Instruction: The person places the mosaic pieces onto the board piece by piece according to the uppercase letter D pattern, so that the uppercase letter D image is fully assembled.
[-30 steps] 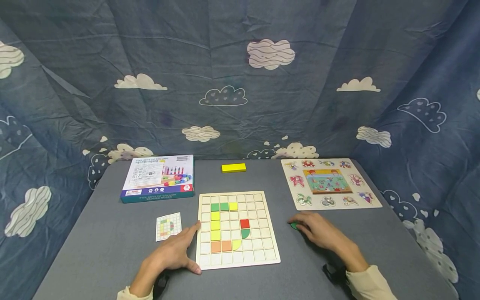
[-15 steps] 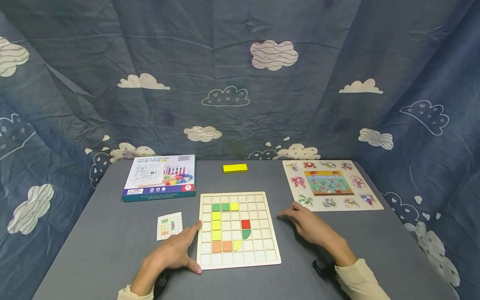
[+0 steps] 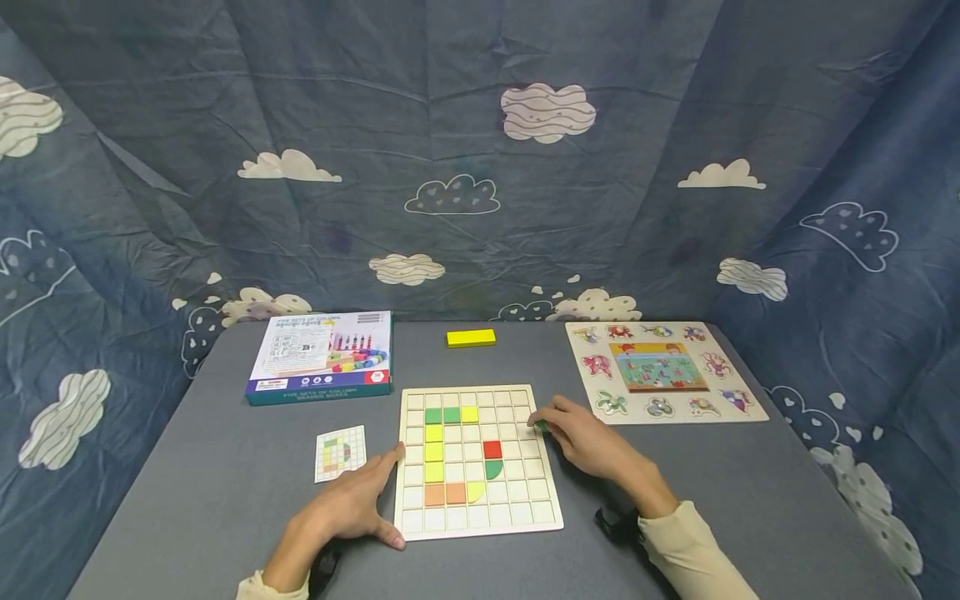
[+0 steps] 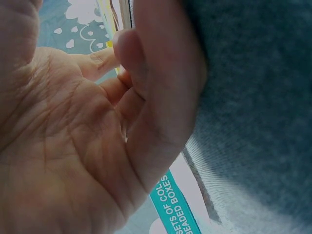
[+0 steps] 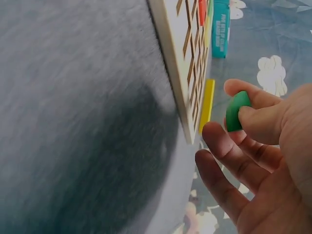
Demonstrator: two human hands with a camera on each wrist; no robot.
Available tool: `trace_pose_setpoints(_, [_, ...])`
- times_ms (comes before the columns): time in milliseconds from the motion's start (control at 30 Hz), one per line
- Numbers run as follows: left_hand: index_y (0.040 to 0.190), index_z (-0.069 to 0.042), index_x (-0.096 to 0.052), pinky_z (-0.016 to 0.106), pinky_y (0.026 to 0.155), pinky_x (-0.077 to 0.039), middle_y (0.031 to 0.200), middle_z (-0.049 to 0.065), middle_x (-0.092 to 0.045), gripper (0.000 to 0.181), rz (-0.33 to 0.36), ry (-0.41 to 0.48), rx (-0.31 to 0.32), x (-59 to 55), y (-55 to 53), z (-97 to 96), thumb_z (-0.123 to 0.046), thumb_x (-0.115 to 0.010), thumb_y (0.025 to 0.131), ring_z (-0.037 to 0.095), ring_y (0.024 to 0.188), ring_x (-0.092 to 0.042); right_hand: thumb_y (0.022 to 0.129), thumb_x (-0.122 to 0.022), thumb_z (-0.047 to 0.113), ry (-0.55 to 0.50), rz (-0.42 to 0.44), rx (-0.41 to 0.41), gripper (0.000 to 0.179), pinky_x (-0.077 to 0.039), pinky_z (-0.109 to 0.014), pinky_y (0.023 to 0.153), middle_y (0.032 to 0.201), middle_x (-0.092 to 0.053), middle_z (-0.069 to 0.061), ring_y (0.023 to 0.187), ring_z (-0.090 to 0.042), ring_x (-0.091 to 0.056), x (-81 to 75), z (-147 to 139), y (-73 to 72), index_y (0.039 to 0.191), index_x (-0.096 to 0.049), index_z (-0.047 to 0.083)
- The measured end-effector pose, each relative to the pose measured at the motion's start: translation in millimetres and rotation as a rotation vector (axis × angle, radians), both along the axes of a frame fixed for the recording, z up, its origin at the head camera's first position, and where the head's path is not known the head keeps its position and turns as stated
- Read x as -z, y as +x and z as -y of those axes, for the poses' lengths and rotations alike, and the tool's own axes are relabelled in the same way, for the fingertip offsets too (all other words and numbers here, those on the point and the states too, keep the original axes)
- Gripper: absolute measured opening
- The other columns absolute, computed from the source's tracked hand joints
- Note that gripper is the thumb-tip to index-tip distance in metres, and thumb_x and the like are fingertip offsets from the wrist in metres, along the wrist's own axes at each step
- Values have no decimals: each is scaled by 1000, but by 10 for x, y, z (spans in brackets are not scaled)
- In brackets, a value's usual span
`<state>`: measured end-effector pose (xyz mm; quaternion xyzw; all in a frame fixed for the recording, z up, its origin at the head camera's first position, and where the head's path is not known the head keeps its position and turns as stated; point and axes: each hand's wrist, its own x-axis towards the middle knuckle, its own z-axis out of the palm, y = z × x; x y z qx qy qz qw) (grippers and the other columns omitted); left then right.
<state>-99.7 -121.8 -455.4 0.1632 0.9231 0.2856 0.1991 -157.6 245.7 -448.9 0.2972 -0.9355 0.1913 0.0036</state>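
Observation:
In the head view, a wooden grid board (image 3: pixel 519 491) lies on the table with green, yellow, orange and red square tiles in its cells. A green quarter-round tile (image 3: pixel 494 470) sits under the red square tile (image 3: pixel 492 450), and a yellow quarter-round tile (image 3: pixel 476 492) ends the orange row. My left hand (image 3: pixel 348 504) rests against the board's left edge, thumb and fingers spread. At the right edge, my right hand (image 3: pixel 592 437) pinches another green quarter-round tile (image 5: pixel 236 112) between thumb and index finger, close over the board's border.
A small pattern card (image 3: pixel 340 454) lies left of the board, partly behind my left hand. Farther back are a boxed toy set (image 3: pixel 318 354), a yellow bar-shaped block (image 3: pixel 471 338) and an animal puzzle board (image 3: pixel 630 408) at the right.
My right hand has lifted the green quarter-round tile from the table and carried it left to the board's right edge. My left hand stays at the board's left edge.

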Motion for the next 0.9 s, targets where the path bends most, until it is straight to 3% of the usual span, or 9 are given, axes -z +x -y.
trace_pose_setpoints(267, [157, -2, -27, 59, 101, -43, 149, 25, -45, 132, 3, 7, 2, -11, 7, 6, -41, -97, 52, 41, 125, -55, 98, -63, 8, -56, 12, -22, 21, -51, -34, 79, 107, -67, -1, 89, -10, -59, -13, 184, -87, 119, -66, 10])
trace_pose_setpoints(533, [156, -1, -28, 59, 98, -45, 147, 25, -47, 131, -10, 17, 10, -11, 19, 5, -40, -97, 52, 41, 120, -57, 93, -71, 10, -103, 4, -55, 6, -52, -28, 72, 89, -69, 4, 78, -5, -61, -26, 317, -149, 98, -68, 12])
trace_pose_setpoints(900, [156, -2, -28, 60, 100, -43, 149, 26, -45, 132, -4, 16, 5, 5, 9, 5, -42, -97, 52, 43, 125, -54, 92, -72, 9, -129, 52, -87, 5, -55, -29, 78, 97, -76, -1, 88, -10, -70, 7, 434, -204, 94, -68, 9])
